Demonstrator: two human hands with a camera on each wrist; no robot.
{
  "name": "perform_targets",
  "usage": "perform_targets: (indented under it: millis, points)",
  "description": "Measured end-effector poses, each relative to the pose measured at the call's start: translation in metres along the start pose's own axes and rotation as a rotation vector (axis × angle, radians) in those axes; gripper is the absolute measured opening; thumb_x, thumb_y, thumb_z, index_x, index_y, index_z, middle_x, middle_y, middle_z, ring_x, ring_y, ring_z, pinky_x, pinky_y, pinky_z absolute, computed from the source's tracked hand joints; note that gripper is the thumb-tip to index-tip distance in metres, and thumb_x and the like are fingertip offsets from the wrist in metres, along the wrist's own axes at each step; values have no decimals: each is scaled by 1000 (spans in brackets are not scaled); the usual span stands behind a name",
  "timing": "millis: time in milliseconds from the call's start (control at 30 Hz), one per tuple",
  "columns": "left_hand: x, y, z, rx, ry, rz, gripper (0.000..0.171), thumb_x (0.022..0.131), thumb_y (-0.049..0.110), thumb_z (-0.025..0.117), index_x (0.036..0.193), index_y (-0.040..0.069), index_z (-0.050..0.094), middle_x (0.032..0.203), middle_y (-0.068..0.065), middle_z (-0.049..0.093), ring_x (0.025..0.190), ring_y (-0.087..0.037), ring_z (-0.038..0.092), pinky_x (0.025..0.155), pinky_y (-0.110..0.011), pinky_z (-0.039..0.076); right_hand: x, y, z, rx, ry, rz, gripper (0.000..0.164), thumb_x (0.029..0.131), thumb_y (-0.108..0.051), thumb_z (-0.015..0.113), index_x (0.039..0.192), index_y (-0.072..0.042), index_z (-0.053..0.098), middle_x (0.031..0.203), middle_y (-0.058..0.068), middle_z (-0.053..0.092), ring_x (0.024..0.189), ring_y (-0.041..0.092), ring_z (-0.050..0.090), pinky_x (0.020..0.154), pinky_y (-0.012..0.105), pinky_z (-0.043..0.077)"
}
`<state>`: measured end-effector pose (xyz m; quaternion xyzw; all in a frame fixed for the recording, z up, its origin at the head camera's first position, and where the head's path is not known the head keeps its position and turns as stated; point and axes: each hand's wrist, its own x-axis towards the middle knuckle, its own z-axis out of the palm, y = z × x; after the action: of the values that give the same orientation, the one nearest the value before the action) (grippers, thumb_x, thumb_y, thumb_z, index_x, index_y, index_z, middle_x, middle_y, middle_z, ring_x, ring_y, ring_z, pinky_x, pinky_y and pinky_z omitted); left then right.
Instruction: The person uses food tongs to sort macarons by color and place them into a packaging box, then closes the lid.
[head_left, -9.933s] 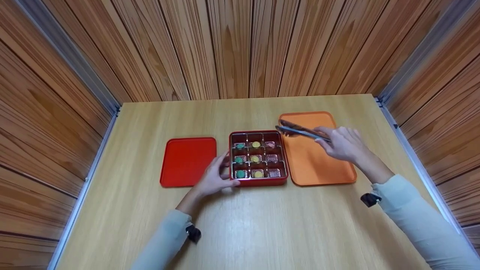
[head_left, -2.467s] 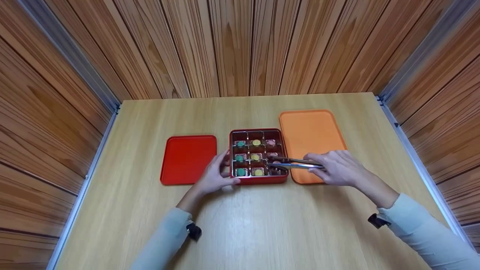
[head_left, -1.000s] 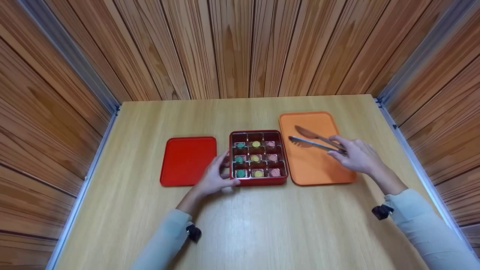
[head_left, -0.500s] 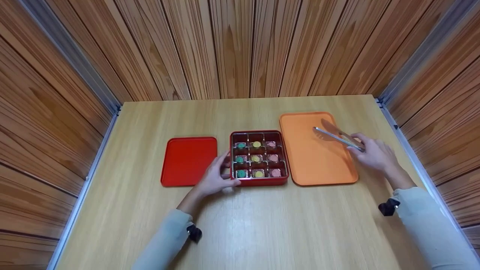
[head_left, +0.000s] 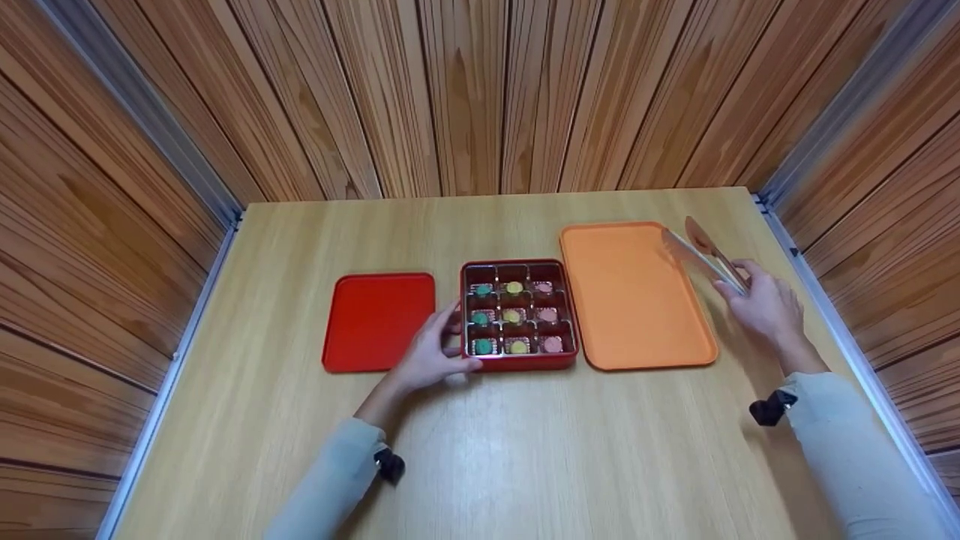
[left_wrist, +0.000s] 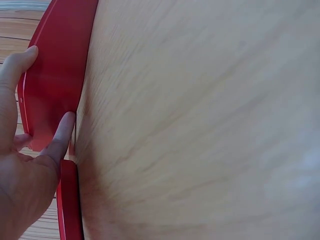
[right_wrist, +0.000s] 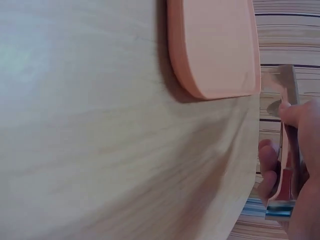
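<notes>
My left hand (head_left: 426,358) holds the near left corner of a red box (head_left: 525,364), thumb on its near side and fingers along its left side. A clear divider makes a grid of compartments in the box. Small round sweets lie in them: green (head_left: 483,346) in the left column, yellow (head_left: 518,346) in the middle and pink (head_left: 553,344) in the right. In my right hand (head_left: 766,301) are metal tongs (head_left: 697,234), gripped by the handle end. Their arms stand spread with nothing between the tips, raised near the orange tray's (head_left: 637,300) right edge.
A flat red square lid or tray (head_left: 379,322) lies left of the box, close to my left hand. The orange tray sits right beside the box. Wood-patterned panels (head_left: 465,97) with metal edging border the wooden table (head_left: 487,457).
Pink sweets have come into the middle and near compartments of the right column. The tongs have left the box and moved right, past the orange tray. My left hand has stayed put.
</notes>
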<state>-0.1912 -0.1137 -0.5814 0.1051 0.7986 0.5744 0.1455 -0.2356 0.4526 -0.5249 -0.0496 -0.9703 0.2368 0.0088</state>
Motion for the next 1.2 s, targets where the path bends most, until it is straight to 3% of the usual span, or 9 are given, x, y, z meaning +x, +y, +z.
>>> perform_targets:
  millis: [200,533,767,1000,1200]
  points:
    - [1,0,1,-6,3,-5,118,89,27,98,181,23,24,166,-17,46,151,-34,52,121,-49,61,8,1,2,59,5,41,72,114,-55,59,164,-5,49,110,24,67,78,29,62,61,37,42]
    - [3,-2,2,-42,0,22,117,89,20,97,181,21,25,164,-19,47,148,-35,52,118,-49,63,18,13,9,79,18,116,72,112,-51,63,163,-2,50,91,16,69,62,21,61,53,36,44]
    - [2,-2,2,-38,-2,26,119,88,20,98,182,24,24,165,-20,47,149,-36,52,118,-49,63,16,18,9,90,-16,162,76,113,-53,61,166,0,46,100,18,61,77,27,57,62,35,39]
    - [1,-3,1,-16,4,19,118,89,23,98,181,20,25,166,-18,47,151,-34,52,120,-49,61,18,16,6,66,-53,184,75,112,-53,62,164,-1,47,77,4,60,61,23,60,55,35,43]
    - [2,-2,0,-18,0,0,118,89,25,98,181,22,25,166,-17,47,152,-35,52,121,-51,61,16,12,2,-5,-44,170,76,112,-55,63,159,4,50,82,10,65,69,28,62,61,37,42]
